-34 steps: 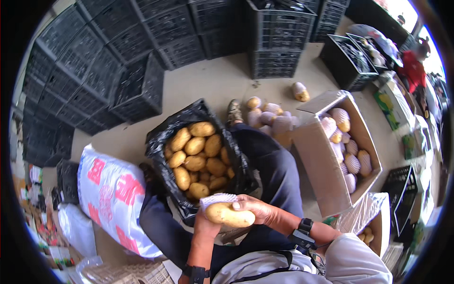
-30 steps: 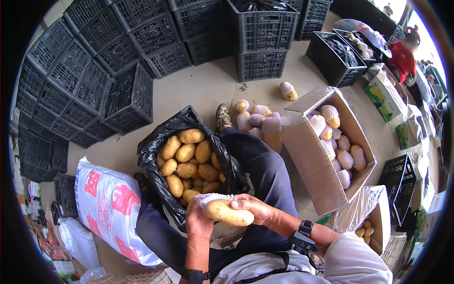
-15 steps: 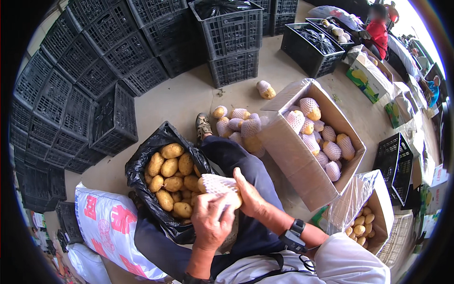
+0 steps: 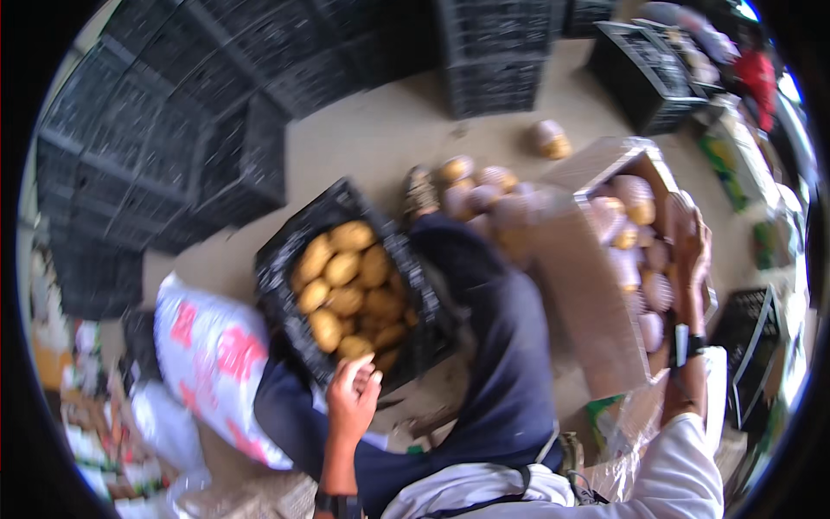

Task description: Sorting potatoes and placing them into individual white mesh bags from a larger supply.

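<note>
My right hand (image 4: pixel 694 255) is stretched over the far right wall of the cardboard box (image 4: pixel 575 285), its fingers against a potato in a white foam net (image 4: pixel 680 210). My left hand (image 4: pixel 353 396) is at the near edge of a crate lined with a black plastic bag (image 4: pixel 424 303). Its fingers are loosely curled, and I see nothing in them. Bare yellow potatoes (image 4: pixel 346 268) fill the lined crate, one lying just beyond the left fingertips. Inside the box are several potatoes in foam nets (image 4: pixel 624 264). The picture is blurred by motion.
More netted potatoes (image 4: pixel 493 186) lie on the floor by my shoe (image 4: pixel 420 190), with a single one (image 4: pixel 551 140) farther off. Black crates (image 4: pixel 164 130) are stacked at the back left. A white sack with red print (image 4: pixel 212 355) stands left of my leg.
My hands have parted. The right one has carried the netted potato from above my lap to the box; the left has drawn back beside the lined crate. The view has shifted.
</note>
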Tool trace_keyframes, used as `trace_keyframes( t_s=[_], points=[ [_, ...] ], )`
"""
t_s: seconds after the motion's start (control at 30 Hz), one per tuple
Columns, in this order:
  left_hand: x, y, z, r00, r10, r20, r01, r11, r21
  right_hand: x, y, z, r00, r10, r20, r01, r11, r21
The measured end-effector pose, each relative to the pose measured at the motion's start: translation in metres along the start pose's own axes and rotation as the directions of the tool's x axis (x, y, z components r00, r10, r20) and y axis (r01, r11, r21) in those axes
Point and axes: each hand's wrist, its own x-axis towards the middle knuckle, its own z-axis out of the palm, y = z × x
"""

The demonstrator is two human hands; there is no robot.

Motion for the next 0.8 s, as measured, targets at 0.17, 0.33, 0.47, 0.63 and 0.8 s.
trace_keyframes(
  t_s=[0.17,0.33,0.47,0.63,0.8],
  points=[
    [-0.005,-0.052,-0.040,0.977,-0.109,-0.184,0.103,0.994,-0.039,0.032,-0.043,0.040,0.908,0.121,0.402,-0.182,0.976,0.119],
    [-0.005,-0.079,-0.074,0.897,-0.274,-0.346,0.150,0.927,-0.344,0.030,-0.242,-0.017,0.906,-0.296,0.303,-0.049,0.638,0.769],
    [-0.018,-0.093,-0.112,0.808,-0.324,-0.493,0.031,0.858,-0.513,-0.074,-0.435,-0.063,0.568,-0.790,0.232,-0.113,0.205,0.972],
    [-0.064,-0.152,-0.159,0.629,-0.420,-0.654,0.020,0.850,-0.526,-0.221,-0.587,-0.069,0.279,-0.903,0.326,0.248,0.396,0.884],
    [-0.128,-0.269,-0.154,0.454,-0.708,-0.541,0.266,0.687,-0.676,-0.292,-0.645,-0.056,0.369,-0.799,0.475,0.102,0.543,0.833]
  ],
)
